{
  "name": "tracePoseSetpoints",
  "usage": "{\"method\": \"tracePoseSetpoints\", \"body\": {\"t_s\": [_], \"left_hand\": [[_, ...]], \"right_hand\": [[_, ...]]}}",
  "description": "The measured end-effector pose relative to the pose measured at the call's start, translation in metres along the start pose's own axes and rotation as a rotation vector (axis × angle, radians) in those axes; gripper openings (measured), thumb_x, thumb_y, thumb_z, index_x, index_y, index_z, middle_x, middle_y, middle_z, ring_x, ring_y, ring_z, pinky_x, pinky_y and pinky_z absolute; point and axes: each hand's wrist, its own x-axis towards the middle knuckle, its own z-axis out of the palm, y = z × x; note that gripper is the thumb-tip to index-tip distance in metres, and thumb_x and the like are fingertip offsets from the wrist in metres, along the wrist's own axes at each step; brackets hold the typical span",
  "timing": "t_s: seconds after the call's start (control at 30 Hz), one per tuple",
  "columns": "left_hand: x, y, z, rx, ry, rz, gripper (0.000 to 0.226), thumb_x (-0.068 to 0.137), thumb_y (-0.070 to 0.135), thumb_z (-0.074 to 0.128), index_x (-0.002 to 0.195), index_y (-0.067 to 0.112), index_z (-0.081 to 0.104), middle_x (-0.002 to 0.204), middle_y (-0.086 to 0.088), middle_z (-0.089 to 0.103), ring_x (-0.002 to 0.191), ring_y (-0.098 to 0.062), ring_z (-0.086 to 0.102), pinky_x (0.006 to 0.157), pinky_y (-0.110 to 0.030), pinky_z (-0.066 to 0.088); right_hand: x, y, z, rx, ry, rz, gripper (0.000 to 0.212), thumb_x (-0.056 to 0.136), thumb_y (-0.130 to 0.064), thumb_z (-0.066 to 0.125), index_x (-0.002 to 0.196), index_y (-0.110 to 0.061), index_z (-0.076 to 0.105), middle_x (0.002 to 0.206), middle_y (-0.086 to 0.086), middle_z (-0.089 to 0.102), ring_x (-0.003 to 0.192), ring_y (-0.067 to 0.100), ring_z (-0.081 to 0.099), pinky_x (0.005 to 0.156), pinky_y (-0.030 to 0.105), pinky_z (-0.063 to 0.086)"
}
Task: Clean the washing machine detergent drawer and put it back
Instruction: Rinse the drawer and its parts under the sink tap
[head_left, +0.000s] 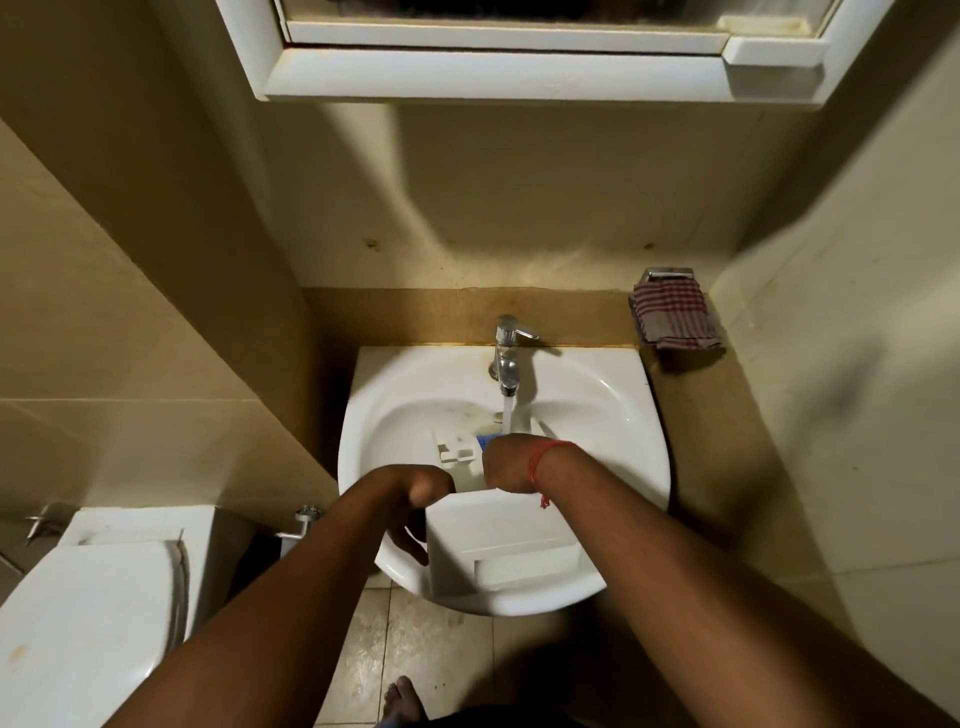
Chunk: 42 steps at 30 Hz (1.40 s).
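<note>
The white detergent drawer (501, 540) lies in the white sink (623, 431), its front panel toward me and its compartments with a blue insert (483, 441) under the running tap (506, 358). My left hand (415, 512) grips the drawer's left side near the front panel. My right hand (506, 462), with a red thread on the wrist, reaches down into the drawer's compartments under the water stream; its fingers are hidden, so I cannot tell what they hold.
A checked red cloth (675, 314) hangs on a holder at the back right of the brown counter (701, 415). A white toilet (88, 618) stands at the left. A white mirror cabinet (519, 47) hangs overhead. Tiled walls close in on both sides.
</note>
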Motion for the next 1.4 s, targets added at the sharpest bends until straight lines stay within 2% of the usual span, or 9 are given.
{"method": "tracePoseSetpoints", "body": {"t_s": [0.17,0.27,0.43,0.5,0.63,0.73,0.87,1.33,1.4], "left_hand": [[-0.001,-0.004,0.003,0.017,0.034,0.035,0.027,0.090,0.005,0.054,0.114,0.002,0.066,0.119,-0.020,0.063,0.093,-0.028,0.064,0.088,-0.047,0.056],[0.004,-0.007,0.007,-0.001,0.095,0.070,0.024,0.092,0.012,0.054,0.111,0.006,0.066,0.116,-0.016,0.064,0.090,-0.026,0.065,0.084,-0.043,0.058],[0.014,-0.010,0.010,0.023,0.217,0.145,0.022,0.097,0.022,0.055,0.113,0.008,0.060,0.107,-0.010,0.059,0.081,-0.020,0.060,0.070,-0.035,0.059],[0.018,-0.015,0.012,0.045,0.250,0.174,0.029,0.099,0.023,0.051,0.122,0.006,0.057,0.113,-0.012,0.055,0.092,-0.026,0.059,0.072,-0.037,0.059],[0.020,-0.019,0.014,0.068,0.277,0.204,0.035,0.100,0.024,0.050,0.132,0.009,0.053,0.129,-0.013,0.053,0.112,-0.032,0.057,0.080,-0.040,0.059],[0.021,-0.019,0.013,0.094,0.287,0.200,0.034,0.100,0.023,0.050,0.129,0.005,0.055,0.127,-0.017,0.053,0.111,-0.035,0.058,0.082,-0.045,0.059],[0.022,-0.019,0.013,0.093,0.296,0.195,0.034,0.099,0.026,0.050,0.126,0.006,0.056,0.124,-0.016,0.055,0.107,-0.035,0.059,0.075,-0.041,0.059],[0.023,-0.019,0.012,0.060,0.288,0.190,0.031,0.098,0.026,0.049,0.123,0.009,0.057,0.116,-0.014,0.056,0.101,-0.031,0.059,0.065,-0.033,0.057],[0.023,-0.018,0.012,0.058,0.278,0.189,0.032,0.098,0.027,0.050,0.124,0.009,0.056,0.118,-0.013,0.056,0.102,-0.031,0.059,0.064,-0.033,0.057]], "right_hand": [[-0.011,-0.005,-0.013,-0.202,-0.005,-0.040,0.007,0.092,-0.009,0.054,0.087,-0.009,0.057,0.076,0.005,0.055,0.073,0.028,0.061,0.057,0.025,0.046],[-0.011,-0.008,-0.007,-0.131,-0.033,-0.003,0.023,0.093,0.003,0.049,0.071,0.000,0.055,0.075,0.010,0.054,0.085,0.036,0.063,0.072,0.037,0.054],[-0.005,-0.009,0.001,-0.003,0.107,0.016,0.005,0.090,-0.002,0.055,0.093,0.001,0.058,0.079,0.006,0.049,0.058,0.018,0.043,0.052,0.024,0.036],[-0.001,-0.004,0.011,0.055,0.111,0.027,0.015,0.090,0.003,0.049,0.080,-0.007,0.044,0.078,0.005,0.043,0.061,0.017,0.041,0.053,0.027,0.033],[0.000,-0.002,0.027,0.090,0.126,0.003,0.012,0.093,0.000,0.041,0.099,-0.007,0.049,0.078,0.005,0.041,0.073,0.022,0.045,0.062,0.028,0.036],[0.006,-0.005,0.029,0.086,0.042,0.028,0.024,0.093,0.003,0.039,0.072,-0.007,0.045,0.074,0.010,0.047,0.066,0.023,0.048,0.056,0.028,0.036],[0.002,-0.008,0.022,0.101,0.021,0.064,0.028,0.096,-0.001,0.038,0.117,0.002,0.056,0.122,0.021,0.056,0.108,0.037,0.059,0.089,0.035,0.048],[0.004,-0.016,0.019,0.055,-0.077,0.086,0.032,0.096,-0.002,0.039,0.120,0.005,0.059,0.096,0.016,0.059,0.088,0.032,0.060,0.064,0.035,0.050],[0.004,-0.016,0.020,0.072,-0.043,0.090,0.033,0.096,-0.002,0.040,0.122,0.004,0.059,0.109,0.019,0.062,0.099,0.035,0.063,0.075,0.038,0.055]]}}
